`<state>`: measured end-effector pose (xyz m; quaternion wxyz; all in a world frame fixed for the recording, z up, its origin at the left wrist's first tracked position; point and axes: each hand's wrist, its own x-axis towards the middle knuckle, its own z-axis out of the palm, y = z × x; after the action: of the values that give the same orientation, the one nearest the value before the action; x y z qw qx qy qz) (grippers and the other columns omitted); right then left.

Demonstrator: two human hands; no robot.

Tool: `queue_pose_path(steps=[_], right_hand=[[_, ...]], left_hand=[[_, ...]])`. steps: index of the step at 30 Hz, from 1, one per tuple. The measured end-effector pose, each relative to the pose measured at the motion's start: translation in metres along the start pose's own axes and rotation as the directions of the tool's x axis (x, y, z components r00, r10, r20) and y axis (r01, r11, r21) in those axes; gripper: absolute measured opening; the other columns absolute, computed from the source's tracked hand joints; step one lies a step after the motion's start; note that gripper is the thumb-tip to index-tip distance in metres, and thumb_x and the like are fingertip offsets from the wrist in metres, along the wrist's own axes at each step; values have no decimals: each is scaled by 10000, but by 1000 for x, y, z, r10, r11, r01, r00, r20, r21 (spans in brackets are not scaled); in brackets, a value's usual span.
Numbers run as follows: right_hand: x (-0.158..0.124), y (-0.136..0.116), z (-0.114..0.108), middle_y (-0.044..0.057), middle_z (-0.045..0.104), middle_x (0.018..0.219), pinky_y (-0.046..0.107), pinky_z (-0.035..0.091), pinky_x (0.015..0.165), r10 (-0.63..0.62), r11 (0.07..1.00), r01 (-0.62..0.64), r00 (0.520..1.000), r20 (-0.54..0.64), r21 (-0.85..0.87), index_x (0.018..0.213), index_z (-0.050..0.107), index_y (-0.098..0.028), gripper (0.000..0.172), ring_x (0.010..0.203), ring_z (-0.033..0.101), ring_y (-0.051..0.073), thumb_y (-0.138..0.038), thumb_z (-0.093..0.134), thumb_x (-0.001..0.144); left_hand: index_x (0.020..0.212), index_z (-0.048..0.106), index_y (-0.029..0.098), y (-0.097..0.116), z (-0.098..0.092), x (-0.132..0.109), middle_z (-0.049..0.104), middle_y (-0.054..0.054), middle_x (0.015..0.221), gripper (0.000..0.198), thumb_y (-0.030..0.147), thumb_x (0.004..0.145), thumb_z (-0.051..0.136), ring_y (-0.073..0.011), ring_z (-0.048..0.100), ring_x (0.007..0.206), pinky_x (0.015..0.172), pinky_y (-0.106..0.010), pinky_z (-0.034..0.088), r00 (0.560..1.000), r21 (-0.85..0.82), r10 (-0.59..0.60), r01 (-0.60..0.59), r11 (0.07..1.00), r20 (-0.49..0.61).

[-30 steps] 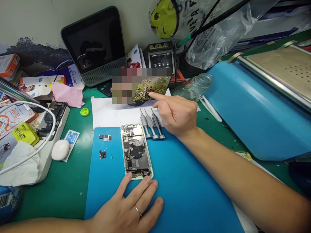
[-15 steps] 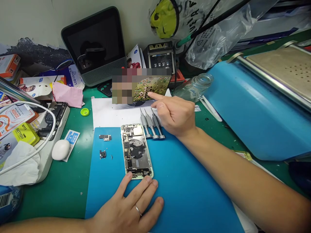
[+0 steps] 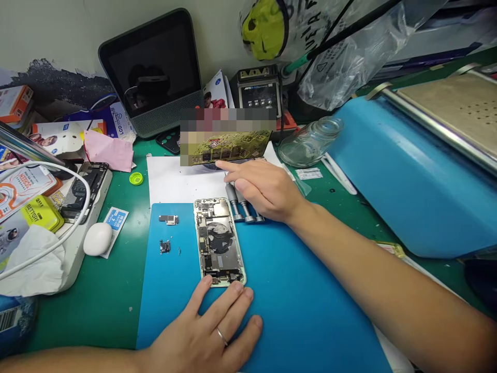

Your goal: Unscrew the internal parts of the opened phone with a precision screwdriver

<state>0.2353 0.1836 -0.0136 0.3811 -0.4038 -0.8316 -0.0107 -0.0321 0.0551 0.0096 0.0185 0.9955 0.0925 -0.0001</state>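
An opened phone (image 3: 219, 241) lies on the blue mat, its inner boards bare. My left hand (image 3: 212, 324) rests flat with fingers spread, several fingertips on the phone's lower edge. My right hand (image 3: 267, 186) holds nothing visible; its index finger stretches to the bottom edge of a propped screen (image 3: 240, 146) showing a circuit board picture, while the other fingers curl. Whether the fingertip touches is hard to tell. Below that hand stand out several grey screwdrivers (image 3: 234, 202), partly hidden. Left of the phone are a small metal-and-black part (image 3: 169, 220) and a small black part (image 3: 165, 246).
A white earbud case (image 3: 97, 239) and a green cap (image 3: 135, 178) lie left of the blue mat (image 3: 303, 305). Behind stand a tablet-like display (image 3: 151, 62) and a station with buttons (image 3: 259, 96). A glass jar (image 3: 310, 142) and a blue machine (image 3: 396, 171) are at right.
My right hand has moved left and slightly down along the screen, covering more of the screwdrivers. The picture on the screen has shifted. My left hand and the phone stay put.
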Motion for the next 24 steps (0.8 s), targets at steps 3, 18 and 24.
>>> queue_pose_path(steps=[3, 18, 24], right_hand=[[1, -1, -1, 109, 603, 1456, 415, 545, 870, 21, 997, -28, 995, 98, 70, 1179, 663, -168, 332, 1092, 730, 237, -284, 373, 1066], [0, 0, 3, 95, 573, 1489, 421, 561, 959, 60, 990, -73, 992, 110, 117, 1221, 649, -201, 335, 1205, 694, 244, -309, 370, 1070], [0, 0, 3, 139, 619, 1433, 360, 573, 1028, 84, 990, -73, 992, -94, 118, 1175, 676, -162, 332, 1278, 658, 242, -288, 390, 1062]], left_hand=[[1527, 473, 203, 0, 0, 0, 435, -106, 1593, 589, 552, 1067, 354, -307, 310, 1484, 1143, -499, 260, 1000, 6, -3, 3, 1000, -2], [1528, 463, 198, 0, 1, 0, 428, -113, 1597, 589, 549, 1069, 349, -315, 307, 1489, 1126, -512, 273, 1000, 18, -9, 9, 1000, -9], [1529, 466, 203, 0, 3, 0, 422, -114, 1599, 593, 556, 1068, 347, -311, 309, 1486, 1139, -503, 265, 1000, 13, -6, 6, 1000, 2]])
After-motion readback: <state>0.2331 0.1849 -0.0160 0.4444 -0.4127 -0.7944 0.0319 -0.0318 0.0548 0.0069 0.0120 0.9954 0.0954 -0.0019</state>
